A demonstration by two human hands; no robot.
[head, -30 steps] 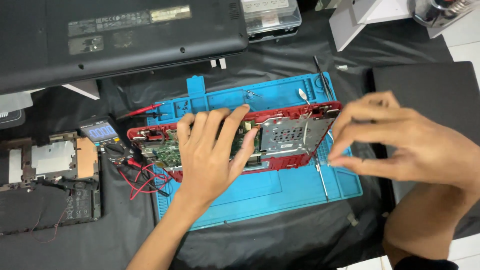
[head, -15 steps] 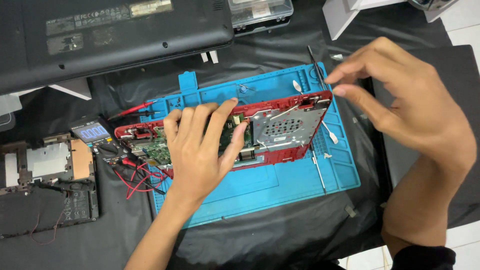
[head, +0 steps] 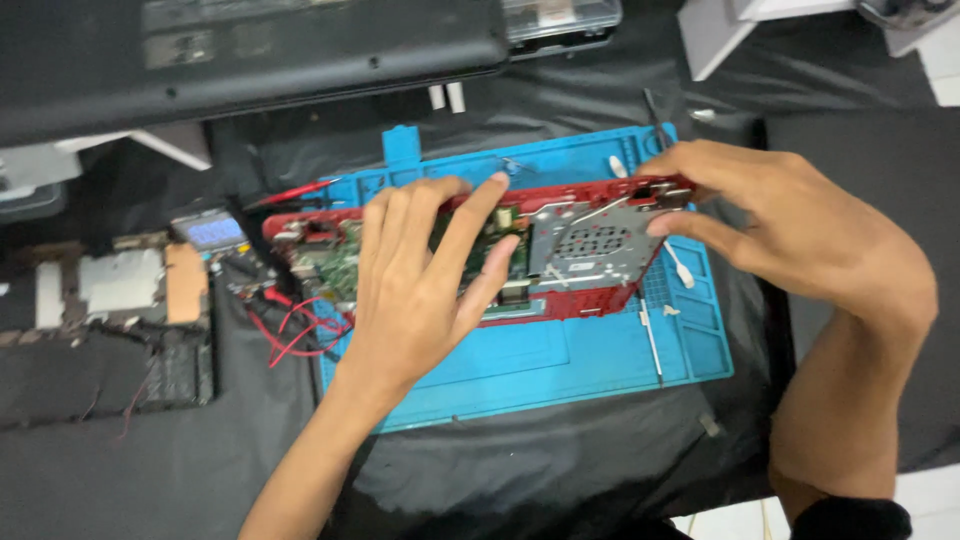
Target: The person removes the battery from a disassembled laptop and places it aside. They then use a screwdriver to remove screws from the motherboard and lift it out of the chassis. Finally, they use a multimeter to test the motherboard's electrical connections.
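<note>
On the blue mat [head: 560, 370], my left hand [head: 420, 290] lies spread, flat on the red laptop chassis [head: 560, 250], while my right hand [head: 790, 230] pinches its far corner, so I judge I'm freeing it; lifting next needs care.

Laptop chassis [head: 590, 300]: glossy red plastic, dull grey metal shield plate [head: 590, 245]. Work mat [head: 560, 360]: matt blue rubbery. Desk cloth [head: 560, 460]: black fabric.

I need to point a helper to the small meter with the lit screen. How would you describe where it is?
Start at the blue work mat on the black cloth. Just off its upper left corner, past the red wires, lies the meter, the only thing with a glowing bluish screen.
</note>
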